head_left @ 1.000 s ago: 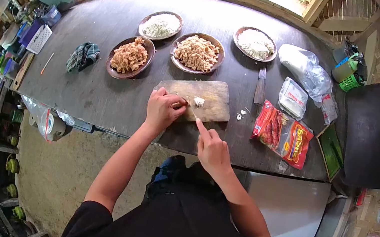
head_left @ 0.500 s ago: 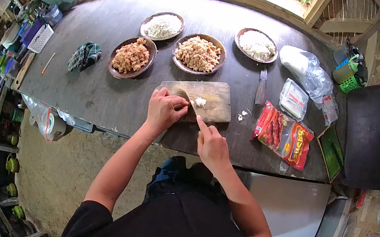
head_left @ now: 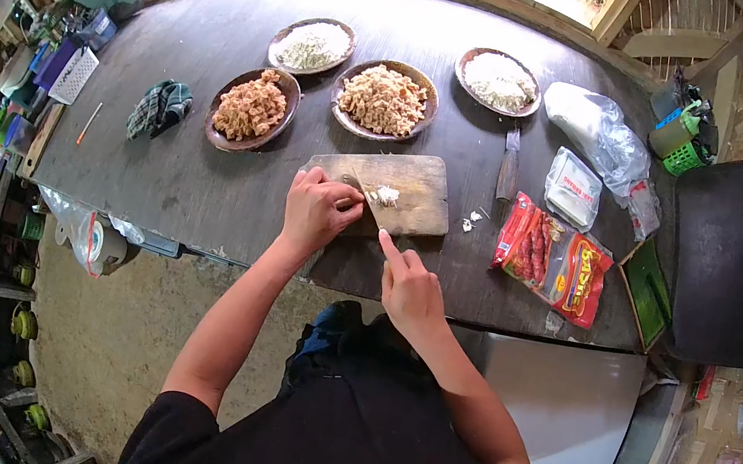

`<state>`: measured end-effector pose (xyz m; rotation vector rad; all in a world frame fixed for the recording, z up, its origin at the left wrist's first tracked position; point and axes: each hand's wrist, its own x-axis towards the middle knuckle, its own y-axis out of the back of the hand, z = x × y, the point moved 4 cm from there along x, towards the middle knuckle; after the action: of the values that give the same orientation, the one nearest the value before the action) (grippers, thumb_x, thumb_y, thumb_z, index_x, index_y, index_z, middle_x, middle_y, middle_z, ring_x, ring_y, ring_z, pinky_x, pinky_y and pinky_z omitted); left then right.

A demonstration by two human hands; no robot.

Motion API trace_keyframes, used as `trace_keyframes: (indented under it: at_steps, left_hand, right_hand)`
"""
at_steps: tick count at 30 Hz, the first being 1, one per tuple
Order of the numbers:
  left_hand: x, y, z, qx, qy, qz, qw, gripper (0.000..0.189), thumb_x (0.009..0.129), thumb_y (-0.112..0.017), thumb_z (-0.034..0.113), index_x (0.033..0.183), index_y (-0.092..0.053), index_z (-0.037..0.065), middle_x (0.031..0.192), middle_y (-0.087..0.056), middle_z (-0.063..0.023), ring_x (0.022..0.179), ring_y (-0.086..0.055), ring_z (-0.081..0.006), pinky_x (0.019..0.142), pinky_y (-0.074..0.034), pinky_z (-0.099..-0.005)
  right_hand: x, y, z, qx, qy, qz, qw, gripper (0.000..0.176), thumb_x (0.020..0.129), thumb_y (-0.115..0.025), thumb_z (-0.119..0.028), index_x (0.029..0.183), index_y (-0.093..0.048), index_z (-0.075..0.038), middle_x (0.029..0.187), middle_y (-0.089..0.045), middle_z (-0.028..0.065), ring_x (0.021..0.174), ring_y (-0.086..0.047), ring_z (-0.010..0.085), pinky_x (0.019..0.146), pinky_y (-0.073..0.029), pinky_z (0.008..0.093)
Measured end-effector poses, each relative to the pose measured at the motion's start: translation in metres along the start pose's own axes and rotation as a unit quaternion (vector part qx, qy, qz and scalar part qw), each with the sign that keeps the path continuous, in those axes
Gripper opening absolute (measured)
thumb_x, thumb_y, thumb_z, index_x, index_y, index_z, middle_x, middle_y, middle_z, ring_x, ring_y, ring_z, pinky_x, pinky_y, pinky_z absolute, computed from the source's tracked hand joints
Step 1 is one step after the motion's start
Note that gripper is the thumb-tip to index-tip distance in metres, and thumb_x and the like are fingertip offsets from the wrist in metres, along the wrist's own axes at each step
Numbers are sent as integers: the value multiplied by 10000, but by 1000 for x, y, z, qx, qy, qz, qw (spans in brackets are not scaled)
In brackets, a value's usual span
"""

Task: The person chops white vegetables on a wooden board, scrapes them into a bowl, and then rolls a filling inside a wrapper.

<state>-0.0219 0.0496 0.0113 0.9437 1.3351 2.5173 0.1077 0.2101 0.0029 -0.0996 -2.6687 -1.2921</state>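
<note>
A wooden cutting board (head_left: 424,187) lies near the front edge of the dark table, with small white chopped pieces (head_left: 385,196) on it. My right hand (head_left: 414,291) is closed round the handle of a knife (head_left: 370,206), its index finger stretched along toward the blade. The blade slants up and left across the board, between my left fingers and the chopped pieces. On the board's left part, my left hand (head_left: 318,211) has its fingers curled and pressed together beside the blade. Whatever they pinch is hidden under them.
Brown bowls of crispy brown bits (head_left: 383,101) and white shreds (head_left: 313,46) stand beyond the board. To the right lie another knife (head_left: 509,165), a red food packet (head_left: 553,261), a white packet (head_left: 574,188) and a plastic bag (head_left: 598,133). A checked cloth (head_left: 159,109) lies left.
The view has shifted slightly, moving the table things a little left and up. The knife blade is turned more edge-on. Both hands keep nearly the same place at the board.
</note>
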Motion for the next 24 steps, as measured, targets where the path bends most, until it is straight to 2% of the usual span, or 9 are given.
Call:
trace_keyframes:
  at_steps: [5,10,17,19,24]
  left_hand:
    - [-1,0,1,14,5,-8,1000,128,741,-826,264,819,-817,163,778,-746,-4,771,-571,-222,794,-438,-365]
    - [0,4,5,7,10,-5,1000,130,742,-822,268,813,-813,160,764,-733,-5,769,-568,-224,799,-438,-366]
    - [-2,-2,-2,13,1,-10,1000,135,744,-820,267,821,-811,157,828,-765,21,787,-570,-220,802,-441,-361]
    - [-2,-2,-1,14,0,-11,1000,137,743,-822,266,825,-812,157,840,-770,22,793,-572,-218,803,-441,-359]
    - [-1,2,3,18,-2,-11,1000,132,744,-825,257,829,-812,157,850,-773,29,799,-572,-208,795,-440,-353]
  right_hand:
    - [9,1,0,-32,2,-6,999,518,952,-613,-78,1463,-556,-147,870,-609,156,720,-670,404,664,-578,502]
    - [7,6,4,-4,-6,12,1000,515,950,-612,-72,1458,-560,-139,870,-613,166,716,-663,400,653,-557,506]
    - [-4,7,1,40,15,-1,999,505,980,-589,-112,1481,-532,-120,864,-600,180,721,-678,420,668,-576,515]
    - [-3,4,2,15,0,-5,1000,519,951,-611,-74,1463,-553,-138,869,-607,165,733,-665,399,662,-557,506]
    - [3,0,1,-33,-8,-18,999,521,956,-605,-85,1469,-550,-154,884,-607,161,733,-672,408,661,-567,505]
